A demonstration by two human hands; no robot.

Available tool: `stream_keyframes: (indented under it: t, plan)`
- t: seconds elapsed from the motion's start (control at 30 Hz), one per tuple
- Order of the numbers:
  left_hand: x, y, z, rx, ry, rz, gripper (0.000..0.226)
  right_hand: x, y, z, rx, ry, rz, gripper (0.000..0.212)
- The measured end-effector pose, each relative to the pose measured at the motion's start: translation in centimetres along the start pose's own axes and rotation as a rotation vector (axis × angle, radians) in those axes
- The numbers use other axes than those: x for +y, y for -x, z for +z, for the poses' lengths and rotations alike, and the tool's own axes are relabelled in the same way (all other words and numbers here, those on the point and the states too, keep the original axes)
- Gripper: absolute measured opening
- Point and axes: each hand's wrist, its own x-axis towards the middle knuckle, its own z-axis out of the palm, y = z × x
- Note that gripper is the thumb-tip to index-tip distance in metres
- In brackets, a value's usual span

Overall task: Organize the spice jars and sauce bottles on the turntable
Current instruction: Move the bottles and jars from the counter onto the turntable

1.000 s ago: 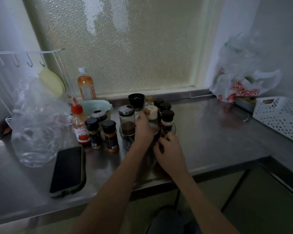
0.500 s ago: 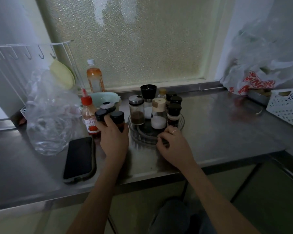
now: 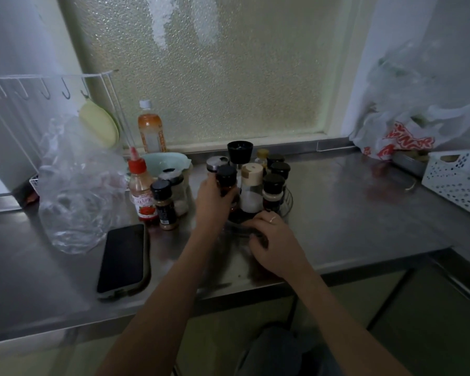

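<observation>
A clear round turntable sits mid-counter and carries several jars: a white-capped salt jar, black-capped jars and a black grinder. My left hand is shut on a black-capped spice jar and holds it over the turntable's left side. On the front rim rests my right hand, fingers curled on it. Left of the turntable stand another black-capped spice jar and a red-capped sauce bottle.
A dark phone lies near the front left edge. A crumpled clear plastic bag, a mint bowl, an orange drink bottle and a wire rack are at the back left. A white basket and shopping bag stand right.
My left hand picked one black-capped spice jar from the pair left of the turntable and carried it right, over the turntable. My right hand stayed on the front rim.
</observation>
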Motion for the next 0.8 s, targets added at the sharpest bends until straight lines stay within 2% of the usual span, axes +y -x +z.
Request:
stream_keyframes:
  t: [0.1, 0.2, 0.27, 0.33, 0.4, 0.47, 0.53, 0.63, 0.8]
  plan:
    - [-0.3, -0.1, 0.3, -0.005, 0.001, -0.016, 0.040, 0.1, 0.0, 0.2, -0.005, -0.009, -0.006, 0.037]
    - [-0.5, 1.0, -0.7, 0.052, 0.011, 0.040, 0.042, 0.3, 0.2, 0.3, 0.131, 0.052, 0.048, 0.033]
    - [-1.2, 2.1, -2.3, 0.210, -0.122, 0.119, 0.038, 0.5, 0.2, 0.2, 0.271, 0.133, 0.132, 0.028]
    - [-2.7, 2.9, -4.1, 0.422, -0.342, 0.178, 0.039, 0.7, -0.1, 0.3, 0.313, 0.206, 0.210, 0.021]
    - [-4.1, 3.3, -5.5, 0.550, -0.399, 0.066, 0.051, 0.8, -0.2, 0.6, 0.274, 0.266, 0.259, 0.016]
    - [-5.1, 3.2, -6.0, 0.524, -0.293, -0.075, 0.065, 1.1, -0.3, 0.9, 0.271, 0.297, 0.251, 0.015]
    - [-6.1, 2.9, -5.8, 0.435, -0.218, -0.132, 0.070, 1.1, -0.2, 0.8, 0.272, 0.289, 0.206, 0.015]
    - [-6.9, 2.2, -5.4, 0.331, -0.250, -0.174, 0.062, 0.9, -0.1, 0.9, 0.214, 0.279, 0.131, 0.019]
    - [-6.3, 1.8, -5.2, 0.331, -0.313, -0.167, 0.046, 0.8, 0.0, 1.0, 0.184, 0.221, 0.094, 0.021]
